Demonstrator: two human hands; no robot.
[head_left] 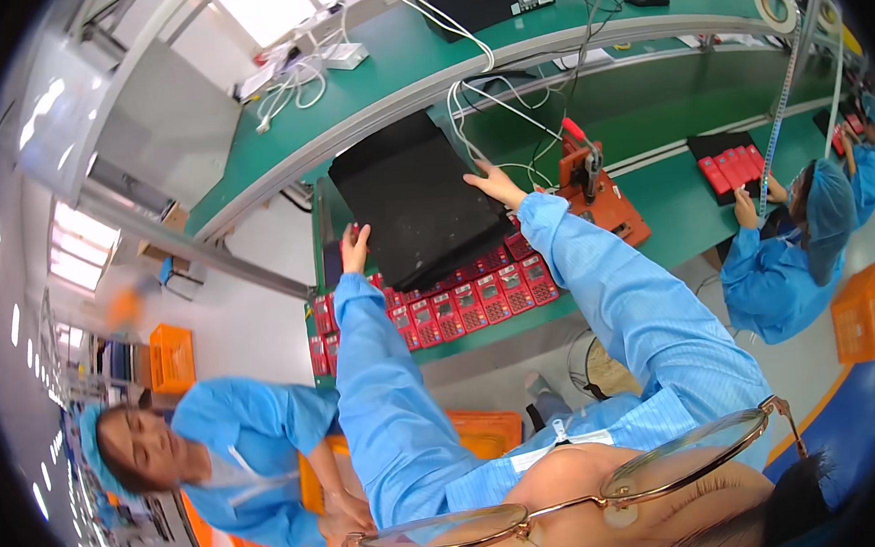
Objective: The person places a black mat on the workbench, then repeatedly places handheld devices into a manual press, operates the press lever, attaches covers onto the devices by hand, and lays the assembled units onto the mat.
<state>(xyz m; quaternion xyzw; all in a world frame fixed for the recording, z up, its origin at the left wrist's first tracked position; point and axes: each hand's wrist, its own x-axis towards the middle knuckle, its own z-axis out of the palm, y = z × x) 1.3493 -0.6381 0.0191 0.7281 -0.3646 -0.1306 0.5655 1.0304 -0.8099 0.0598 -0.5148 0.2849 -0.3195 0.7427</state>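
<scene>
A stack of limp black sheets (pixel 415 200), seemingly foam or cloth, spans the space between my hands, above the green bench and over part of the red devices. My left hand (pixel 354 249) grips the stack's left edge, with a bit of red showing beside its fingers. At the right edge, my right hand (pixel 497 185) is closed on the sheets, its fingertips lying on top. Rows of small red keypad devices with little screens (pixel 465 307) stand along the bench's near edge, just below the sheets; those farther back are hidden by them.
An orange-brown clamp fixture with a red handle (pixel 593 189) stands right of my right hand. White cables (pixel 457 97) hang from the upper shelf (pixel 386 86). One co-worker (pixel 238 446) is at lower left; another (pixel 792 252) handles red devices at right. Orange crates (pixel 172 357) stand around.
</scene>
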